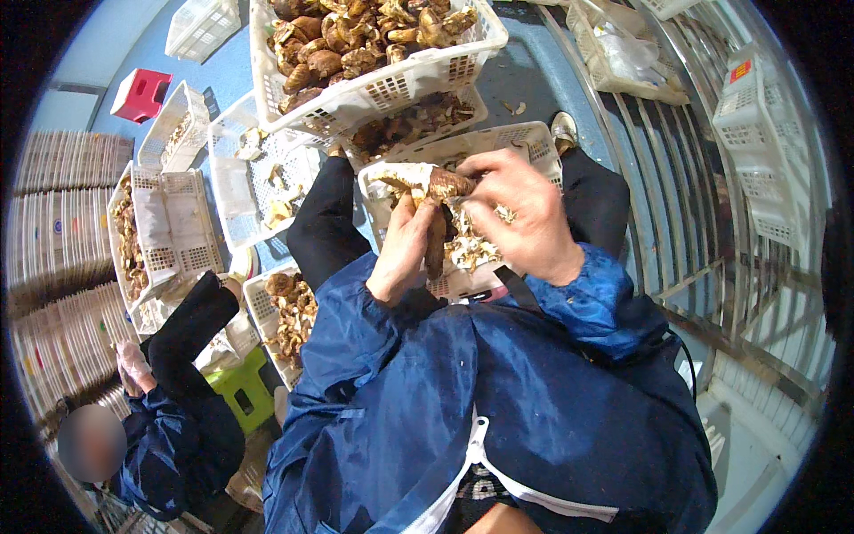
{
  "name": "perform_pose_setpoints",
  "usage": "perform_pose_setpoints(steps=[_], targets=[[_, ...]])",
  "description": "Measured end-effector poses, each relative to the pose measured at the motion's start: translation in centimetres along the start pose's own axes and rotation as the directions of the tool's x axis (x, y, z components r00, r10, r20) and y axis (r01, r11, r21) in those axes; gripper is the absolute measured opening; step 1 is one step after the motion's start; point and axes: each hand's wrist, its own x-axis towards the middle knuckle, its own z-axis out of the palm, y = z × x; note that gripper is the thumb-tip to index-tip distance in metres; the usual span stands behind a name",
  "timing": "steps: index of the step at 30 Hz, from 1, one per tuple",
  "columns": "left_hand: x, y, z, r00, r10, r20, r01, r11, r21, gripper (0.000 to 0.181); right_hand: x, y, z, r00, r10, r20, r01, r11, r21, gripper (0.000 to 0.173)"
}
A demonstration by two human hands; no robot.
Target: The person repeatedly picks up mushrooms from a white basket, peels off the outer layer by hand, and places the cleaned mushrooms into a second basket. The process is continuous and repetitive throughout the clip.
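A large mushroom (410, 177) with a pale, partly brown surface is held between my two hands, above a white plastic basket (527, 137). My left hand (407, 243) grips it from below with thumb and fingers. At its brown end, my right hand (520, 213) touches it with bent fingertips; whether a tool is in that hand cannot be told. A long brown piece (435, 247) hangs beside my left thumb; its link to the mushroom is unclear. Pale mushroom scraps (470, 250) lie in the basket beneath.
A white crate (380, 93) heaped with brown mushrooms (347, 43) stands ahead. Left are more crates, one with mushrooms (290, 310), a green stool (247, 394), and a seated person (173, 440) in dark blue. A metal slatted rack (667, 173) runs along the right.
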Motion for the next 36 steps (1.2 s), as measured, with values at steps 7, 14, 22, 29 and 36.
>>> perform_pose_setpoints(steps=[7, 14, 22, 29, 36], targets=[[0.3, -0.2, 1.6, 1.0, -0.005, -0.03, 0.001, 0.99, -0.139, 0.019, 0.5, 0.5, 1.2, 0.972, -0.221, 0.077, 0.233, 0.943, -0.237, 0.007], [0.6, 0.7, 0.3, 0.992, -0.09, 0.083, 0.089, 0.996, 0.012, 0.02, 0.4, 0.4, 0.5, 0.985, 0.165, 0.06, -0.171, 0.979, 0.109, 0.008], [1.0, -1.0, -0.4, 0.95, 0.305, 0.063, -0.299, 0.95, -0.086, 0.037, 0.1, 5.8, -2.6, 0.891, 0.446, -0.088, -0.372, 0.826, 0.422, 0.015], [1.5, -0.8, -0.8, 0.999, 0.037, -0.02, -0.04, 0.975, -0.219, 0.029, -0.8, 2.5, -2.7, 0.99, 0.078, 0.119, -0.028, 0.926, -0.376, 0.007], [1.3, -0.4, -0.1, 0.985, -0.138, 0.105, 0.168, 0.906, -0.388, 0.031, -0.1, 1.4, 1.1, 0.983, -0.176, 0.05, 0.183, 0.956, -0.23, 0.007]])
